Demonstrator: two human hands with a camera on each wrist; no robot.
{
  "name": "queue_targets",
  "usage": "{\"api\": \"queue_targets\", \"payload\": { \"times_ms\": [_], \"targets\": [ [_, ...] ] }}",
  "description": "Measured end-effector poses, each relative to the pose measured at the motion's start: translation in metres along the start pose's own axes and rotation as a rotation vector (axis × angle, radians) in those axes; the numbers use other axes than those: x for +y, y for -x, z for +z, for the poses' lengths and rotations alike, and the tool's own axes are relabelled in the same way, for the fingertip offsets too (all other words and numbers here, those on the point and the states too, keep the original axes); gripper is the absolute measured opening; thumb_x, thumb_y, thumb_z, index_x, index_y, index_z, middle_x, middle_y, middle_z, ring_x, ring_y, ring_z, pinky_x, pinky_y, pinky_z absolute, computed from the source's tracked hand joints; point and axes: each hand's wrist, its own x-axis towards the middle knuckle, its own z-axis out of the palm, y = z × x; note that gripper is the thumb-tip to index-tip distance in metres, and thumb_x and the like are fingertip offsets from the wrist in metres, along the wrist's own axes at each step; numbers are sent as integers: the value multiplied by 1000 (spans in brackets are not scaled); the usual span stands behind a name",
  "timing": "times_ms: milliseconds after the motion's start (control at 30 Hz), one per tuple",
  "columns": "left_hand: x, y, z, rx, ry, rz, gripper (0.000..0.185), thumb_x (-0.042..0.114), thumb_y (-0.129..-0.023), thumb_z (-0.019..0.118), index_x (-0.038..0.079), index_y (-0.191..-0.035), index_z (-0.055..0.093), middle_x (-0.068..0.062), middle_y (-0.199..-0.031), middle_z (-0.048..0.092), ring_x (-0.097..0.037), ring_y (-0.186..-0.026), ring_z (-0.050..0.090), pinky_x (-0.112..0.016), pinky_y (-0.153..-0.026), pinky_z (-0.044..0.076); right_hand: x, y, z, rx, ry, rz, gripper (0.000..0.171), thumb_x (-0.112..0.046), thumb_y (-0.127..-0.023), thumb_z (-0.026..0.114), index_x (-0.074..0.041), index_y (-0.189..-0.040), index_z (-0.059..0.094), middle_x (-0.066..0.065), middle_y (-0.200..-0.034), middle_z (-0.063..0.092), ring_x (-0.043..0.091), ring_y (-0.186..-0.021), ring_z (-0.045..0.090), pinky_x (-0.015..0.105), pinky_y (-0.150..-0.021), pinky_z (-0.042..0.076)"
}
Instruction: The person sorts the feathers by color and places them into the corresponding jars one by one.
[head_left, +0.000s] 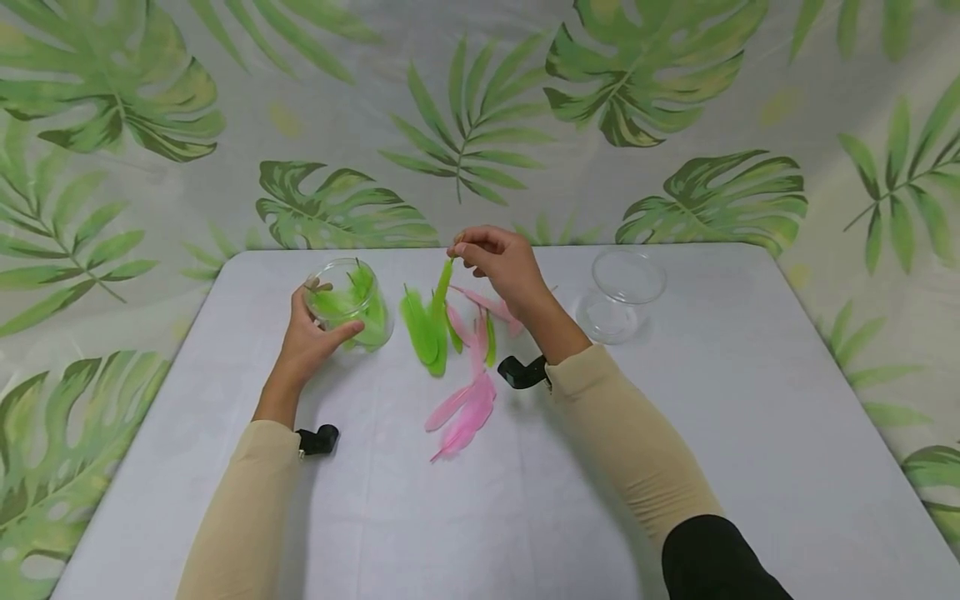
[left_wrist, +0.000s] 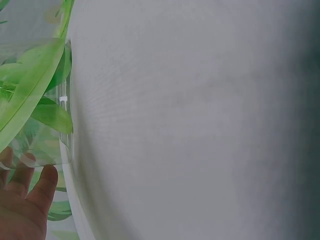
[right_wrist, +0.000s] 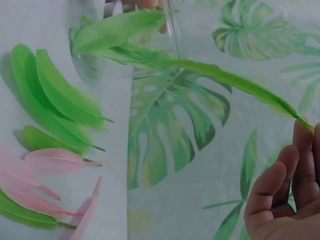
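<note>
At the left of the table my left hand grips a clear glass jar, thumb on the near side and fingers round the far left. Several green feathers stand inside it; the left wrist view shows them through the glass wall. My right hand pinches one long green feather by its quill tip, to the right of the jar. This feather hangs down over the loose green feathers on the table. Pink feathers lie beside and nearer than those, partly overlapping. Some feathers are hidden behind the right hand.
A second clear glass container stands at the back right of the white table. Behind the table's far edge hangs a leaf-patterned cloth. Small black cameras are worn at both wrists.
</note>
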Motion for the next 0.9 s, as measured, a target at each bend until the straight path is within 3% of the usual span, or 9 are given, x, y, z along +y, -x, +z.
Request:
{"api": "queue_targets", "payload": {
  "times_ms": [500, 800, 900],
  "targets": [
    [-2, -1, 1, 0, 11, 18, 102, 28, -83, 80, 14, -155, 9, -13, -162, 25, -35, -153, 20, -56, -123, 21, -8, -3, 6, 63, -81, -78, 13, -16, -94, 68, -9, -104, 72, -12, -89, 73, 15, -85, 58, 26, -77, 49],
    [-4, -2, 1, -8, 23, 19, 102, 28, -83, 79, 15, -156, 8, -12, -162, 24, -32, -152, 23, -53, -123, 23, -29, -8, 24, 94, -195, -72, 7, -14, -95, 66, -11, -100, 68, -8, -90, 72, 13, -78, 60, 26, -71, 50],
    [-4, -2, 1, -7, 17, 17, 104, 29, -83, 80, 16, -156, 7, -10, -162, 25, -31, -152, 23, -52, -123, 23, -33, -9, 34, 78, -229, -91, 8, -12, -94, 66, -9, -101, 68, -6, -89, 70, 12, -77, 64, 31, -77, 56]
  ]
}}
